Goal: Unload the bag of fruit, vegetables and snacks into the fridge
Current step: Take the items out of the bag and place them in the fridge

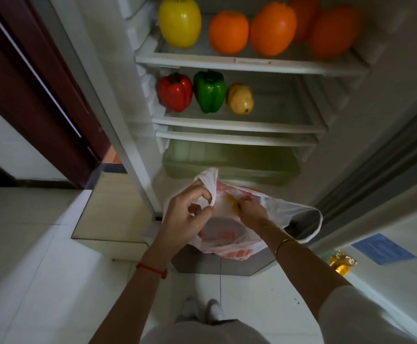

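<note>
Two hands at bag, below fridge shelves: left hand pinching a handle, right hand inside, curled on something yellow. Peppers and oranges shelved above.

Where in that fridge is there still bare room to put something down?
The middle shelf is bare from the potato rightward to the fridge wall. The top shelf is crowded: yellow apple and oranges span nearly its width. The drawer below appears empty, though its contents are dim.
</note>
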Demonstrator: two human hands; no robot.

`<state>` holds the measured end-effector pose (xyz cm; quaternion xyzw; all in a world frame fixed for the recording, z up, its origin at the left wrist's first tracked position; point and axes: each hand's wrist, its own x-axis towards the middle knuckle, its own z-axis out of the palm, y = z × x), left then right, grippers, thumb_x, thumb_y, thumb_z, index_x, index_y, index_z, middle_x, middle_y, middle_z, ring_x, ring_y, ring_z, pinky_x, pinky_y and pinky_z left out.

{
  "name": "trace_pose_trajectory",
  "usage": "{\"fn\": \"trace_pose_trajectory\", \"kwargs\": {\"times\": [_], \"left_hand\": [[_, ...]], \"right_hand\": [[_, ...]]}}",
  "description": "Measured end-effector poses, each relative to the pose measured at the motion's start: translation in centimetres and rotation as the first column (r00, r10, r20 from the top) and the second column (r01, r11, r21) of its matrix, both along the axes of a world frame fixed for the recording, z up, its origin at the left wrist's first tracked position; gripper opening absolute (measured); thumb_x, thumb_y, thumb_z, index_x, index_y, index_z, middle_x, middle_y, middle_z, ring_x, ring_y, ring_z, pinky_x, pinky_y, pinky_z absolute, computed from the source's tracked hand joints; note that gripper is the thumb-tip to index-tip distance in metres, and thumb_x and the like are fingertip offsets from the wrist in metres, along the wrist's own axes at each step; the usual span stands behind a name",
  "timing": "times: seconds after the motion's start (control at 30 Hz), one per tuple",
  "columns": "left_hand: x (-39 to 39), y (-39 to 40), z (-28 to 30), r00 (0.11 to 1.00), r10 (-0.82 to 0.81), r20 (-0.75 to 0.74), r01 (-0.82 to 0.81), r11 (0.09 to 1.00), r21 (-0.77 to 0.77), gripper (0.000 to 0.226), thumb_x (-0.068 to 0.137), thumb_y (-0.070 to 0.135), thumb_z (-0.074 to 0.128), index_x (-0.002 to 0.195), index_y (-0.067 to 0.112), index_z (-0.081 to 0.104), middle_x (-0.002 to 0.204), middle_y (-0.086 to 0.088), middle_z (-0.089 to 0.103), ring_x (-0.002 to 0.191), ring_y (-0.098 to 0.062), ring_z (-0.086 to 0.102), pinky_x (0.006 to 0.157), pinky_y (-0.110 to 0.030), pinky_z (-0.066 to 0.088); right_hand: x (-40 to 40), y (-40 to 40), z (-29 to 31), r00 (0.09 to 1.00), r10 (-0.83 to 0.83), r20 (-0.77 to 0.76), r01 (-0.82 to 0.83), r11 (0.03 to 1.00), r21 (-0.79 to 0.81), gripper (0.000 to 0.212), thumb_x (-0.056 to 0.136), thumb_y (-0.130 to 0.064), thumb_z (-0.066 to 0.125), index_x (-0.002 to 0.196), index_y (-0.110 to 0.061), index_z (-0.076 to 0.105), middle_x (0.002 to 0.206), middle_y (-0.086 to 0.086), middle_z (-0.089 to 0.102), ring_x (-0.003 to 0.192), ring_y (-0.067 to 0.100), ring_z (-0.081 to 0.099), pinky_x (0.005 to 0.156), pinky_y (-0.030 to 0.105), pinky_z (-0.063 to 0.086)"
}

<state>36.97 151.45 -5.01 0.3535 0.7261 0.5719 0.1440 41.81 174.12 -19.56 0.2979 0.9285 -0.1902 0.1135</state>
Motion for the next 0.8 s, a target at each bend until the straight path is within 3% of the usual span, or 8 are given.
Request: {"fn": "trace_pose_trajectory", "kwargs": {"times": [0.1, 0.27, 0.37, 0.43, 0.53, 0.6, 0.67, 0.8], "left_hand": [[-0.3, 0.3, -0.2, 1.0, 0.015, 0.015, -0.015, 1.0, 0.001, 0.013, 0.082, 0.009, 0.062, 0.076, 0.017, 0.055, 0.076, 0.006, 0.055, 0.046, -0.038, 0.052, 0.044, -0.035, 0.04], [-0.4, 0.5, -0.3, 1.0, 0.025, -0.002, -0.025, 1.0, 0.007, 0.015, 0.082, 0.008, 0.063, 0.076, 0.02, 0.055, 0.076, 0.01, 0.056, 0.045, -0.034, 0.053, 0.041, -0.036, 0.044], [-0.5, 0.6, -0.5, 1.0, 0.01, 0.006, -0.01, 1.0, 0.005, 0.008, 0.082, 0.007, 0.062, 0.077, 0.012, 0.056, 0.074, 0.008, 0.056, 0.042, -0.031, 0.053, 0.037, -0.041, 0.044], [-0.6, 0.5, -0.7, 1.0, 0.0, 0.019, 0.0, 1.0, 0.012, 0.006, 0.082, 0.005, 0.061, 0.079, 0.005, 0.056, 0.073, 0.006, 0.055, 0.038, -0.026, 0.052, 0.034, -0.04, 0.044], [-0.7, 0.4, -0.8, 0.999, -0.024, 0.034, 0.023, 0.999, 0.034, 0.008, 0.084, 0.003, 0.062, 0.08, 0.004, 0.055, 0.07, 0.007, 0.053, 0.036, -0.018, 0.052, 0.033, -0.039, 0.042], [-0.6, 0.4, -0.8, 0.999, -0.026, 0.029, 0.025, 0.999, 0.037, 0.008, 0.083, 0.009, 0.062, 0.08, 0.006, 0.055, 0.07, 0.007, 0.053, 0.037, -0.021, 0.051, 0.032, -0.041, 0.042], [-0.5, 0.4, -0.8, 0.999, -0.022, 0.026, 0.021, 0.999, 0.036, 0.008, 0.083, 0.011, 0.062, 0.08, 0.008, 0.055, 0.071, 0.004, 0.053, 0.039, -0.028, 0.051, 0.033, -0.041, 0.042], [-0.2, 0.3, -0.7, 0.999, -0.019, 0.032, 0.018, 0.999, 0.037, 0.007, 0.082, 0.012, 0.061, 0.08, 0.009, 0.055, 0.072, 0.0, 0.053, 0.04, -0.03, 0.05, 0.034, -0.041, 0.041]], "right_hand": [[-0.9, -0.3, -0.4, 0.997, -0.065, -0.033, 0.065, 0.998, -0.005, 0.045, 0.101, -0.039, 0.04, 0.104, -0.005, 0.068, 0.104, 0.012, 0.07, 0.095, 0.03, 0.067, 0.072, 0.03, 0.047], [-1.7, -1.2, -0.3, 0.996, -0.007, -0.087, 0.007, 1.0, -0.003, 0.041, 0.098, -0.039, 0.048, 0.11, -0.003, 0.064, 0.105, 0.014, 0.066, 0.1, 0.031, 0.064, 0.077, 0.032, 0.047], [-1.5, -1.5, -0.6, 0.984, 0.16, -0.08, -0.162, 0.987, -0.021, 0.03, 0.094, -0.037, 0.055, 0.101, -0.009, 0.062, 0.101, 0.008, 0.062, 0.093, 0.028, 0.063, 0.075, 0.03, 0.046], [-1.0, -1.7, -1.2, 0.949, 0.314, 0.005, -0.313, 0.949, -0.04, 0.021, 0.093, -0.034, 0.054, 0.098, -0.016, 0.061, 0.101, 0.003, 0.061, 0.091, 0.023, 0.061, 0.075, 0.026, 0.047], [0.7, -2.1, -2.2, 0.892, 0.447, 0.069, -0.444, 0.894, -0.06, 0.04, 0.089, -0.057, 0.055, 0.103, -0.02, 0.061, 0.104, -0.002, 0.061, 0.085, 0.013, 0.056, 0.075, 0.021, 0.043], [1.7, -2.3, -2.6, 0.873, 0.485, 0.053, -0.483, 0.874, -0.054, 0.047, 0.09, -0.058, 0.055, 0.113, -0.018, 0.06, 0.118, 0.001, 0.061, 0.097, 0.016, 0.059, 0.084, 0.025, 0.05], [2.5, -2.4, -3.0, 0.852, 0.523, 0.037, -0.522, 0.852, -0.022, 0.046, 0.094, -0.047, 0.056, 0.125, -0.014, 0.054, 0.133, 0.006, 0.055, 0.114, 0.022, 0.057, 0.097, 0.03, 0.05], [3.5, -1.9, -3.7, 0.769, 0.64, 0.01, -0.637, 0.764, 0.104, 0.055, 0.094, -0.044, 0.057, 0.139, -0.015, 0.045, 0.141, 0.007, 0.049, 0.125, 0.025, 0.052, 0.101, 0.036, 0.051]]}}
